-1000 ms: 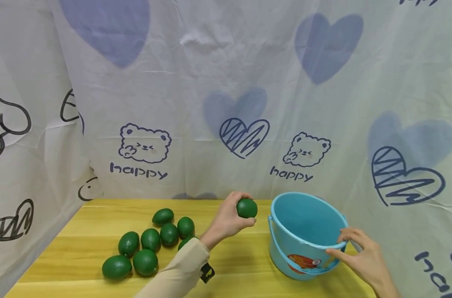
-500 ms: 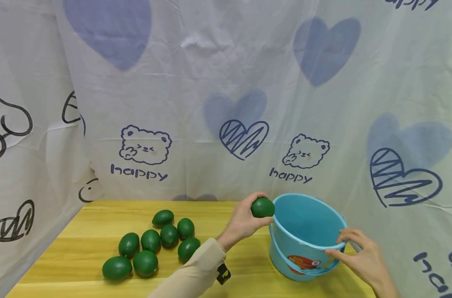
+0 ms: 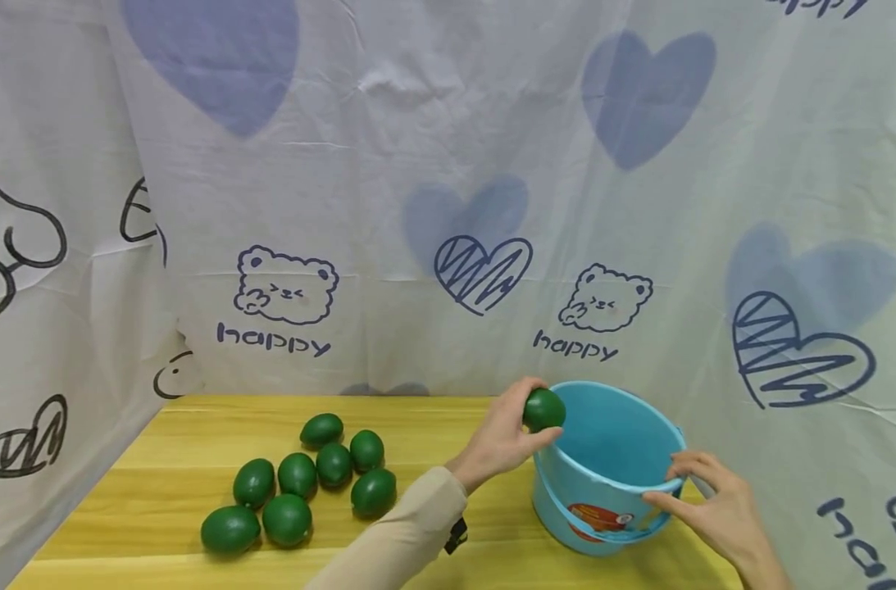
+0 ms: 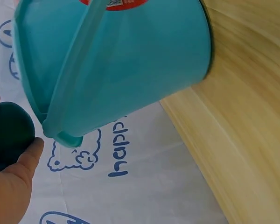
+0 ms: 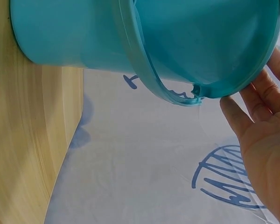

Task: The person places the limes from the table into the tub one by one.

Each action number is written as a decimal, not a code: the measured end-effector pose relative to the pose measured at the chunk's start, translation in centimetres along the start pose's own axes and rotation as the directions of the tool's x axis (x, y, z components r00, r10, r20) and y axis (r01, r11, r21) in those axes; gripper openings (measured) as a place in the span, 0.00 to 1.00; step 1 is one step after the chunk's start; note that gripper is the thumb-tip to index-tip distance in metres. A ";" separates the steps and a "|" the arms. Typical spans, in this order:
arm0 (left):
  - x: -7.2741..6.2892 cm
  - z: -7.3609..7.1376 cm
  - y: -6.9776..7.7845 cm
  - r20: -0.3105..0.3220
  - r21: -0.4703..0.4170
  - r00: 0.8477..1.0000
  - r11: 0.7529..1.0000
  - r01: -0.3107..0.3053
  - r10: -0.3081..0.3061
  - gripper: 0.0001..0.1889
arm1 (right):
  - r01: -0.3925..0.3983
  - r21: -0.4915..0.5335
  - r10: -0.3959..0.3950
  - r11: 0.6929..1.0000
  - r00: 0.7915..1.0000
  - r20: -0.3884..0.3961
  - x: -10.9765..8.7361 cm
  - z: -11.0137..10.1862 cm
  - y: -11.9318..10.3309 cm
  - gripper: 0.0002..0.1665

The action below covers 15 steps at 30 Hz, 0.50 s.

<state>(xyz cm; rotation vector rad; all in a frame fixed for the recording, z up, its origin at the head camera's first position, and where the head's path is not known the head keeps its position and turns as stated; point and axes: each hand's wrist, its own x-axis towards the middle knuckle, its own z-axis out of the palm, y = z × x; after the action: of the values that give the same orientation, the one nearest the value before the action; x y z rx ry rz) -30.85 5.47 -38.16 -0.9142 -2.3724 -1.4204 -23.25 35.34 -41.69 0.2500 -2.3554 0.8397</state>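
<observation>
My left hand (image 3: 502, 434) pinches a dark green lime (image 3: 543, 410) between thumb and fingers, at the left rim of a light blue bucket (image 3: 558, 500). In the left wrist view the lime (image 4: 9, 135) sits beside the bucket's rim, apart from the table. My right hand (image 3: 724, 500) holds the bucket's right rim with its thumb and fingers; in the right wrist view the fingertips (image 5: 235, 112) touch that rim. The bucket stands upright, its handle (image 3: 566, 512) hanging down the front. Its bottom inside is hidden in the head view.
Several more limes (image 3: 297, 475) lie in a loose group on the left of the wooden table (image 3: 160, 459). One lime (image 3: 374, 493) lies nearest the left sleeve (image 3: 411, 533). A white printed cloth (image 3: 388, 344) hangs behind the table.
My left hand has carried the lime rightward, from the gap left of the bucket to its rim. The right hand and the bucket have stayed in place.
</observation>
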 end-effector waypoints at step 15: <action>0.5 2.0 -0.5 -0.015 0.142 0.998 0.988 -0.062 0.065 0.33 | -0.004 -0.023 0.004 1.000 1.000 -0.005 0.1 0.1 0.0 0.18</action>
<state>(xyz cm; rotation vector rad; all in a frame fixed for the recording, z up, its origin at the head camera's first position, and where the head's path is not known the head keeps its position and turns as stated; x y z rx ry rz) -31.28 7.22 -39.30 -0.9256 -2.3727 -1.2148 -23.39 35.28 -41.70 0.2334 -2.3607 0.8135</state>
